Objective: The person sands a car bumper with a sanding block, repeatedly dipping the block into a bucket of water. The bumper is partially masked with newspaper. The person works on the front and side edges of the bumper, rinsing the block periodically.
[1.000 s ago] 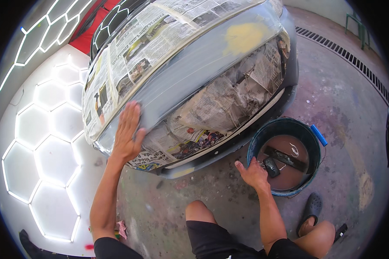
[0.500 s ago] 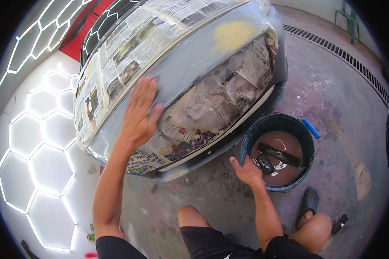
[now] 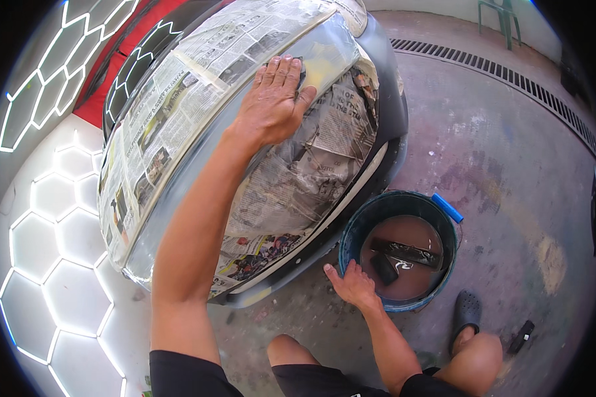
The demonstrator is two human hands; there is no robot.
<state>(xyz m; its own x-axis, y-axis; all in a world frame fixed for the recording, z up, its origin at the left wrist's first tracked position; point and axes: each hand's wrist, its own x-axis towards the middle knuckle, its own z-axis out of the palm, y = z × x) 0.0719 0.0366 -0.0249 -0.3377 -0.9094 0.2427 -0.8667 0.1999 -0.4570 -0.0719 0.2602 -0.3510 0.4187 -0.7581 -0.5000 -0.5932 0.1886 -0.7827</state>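
My left hand (image 3: 275, 99) lies flat on the grey panel (image 3: 198, 149) of the car body, its fingers stretched out and the thumb apart. A dark edge of something thin shows beside the index finger; the palm hides the rest. Just past the fingertips is a yellowish patch (image 3: 322, 64) on the panel. Lower down, my right hand (image 3: 355, 286) has its fingers over the near left rim of a dark green bucket (image 3: 404, 306), thumb sticking out to the side. Murky brown water (image 3: 404, 227) fills part of the bucket, with a long black block (image 3: 414, 255) and a smaller black block (image 3: 384, 270) in it.
Newspaper (image 3: 172, 86) covers the car above and below the panel. A blue handle grip (image 3: 447, 208) sits on the bucket's far right side. A floor drain grate (image 3: 490, 73) runs along the back right, near a green chair (image 3: 500, 16). Glowing hexagon lights (image 3: 79, 231) line the left.
My left hand has slid up and to the right along the panel, towards the yellowish patch. My right hand stays at the bucket's rim. The whole view has shifted a little.
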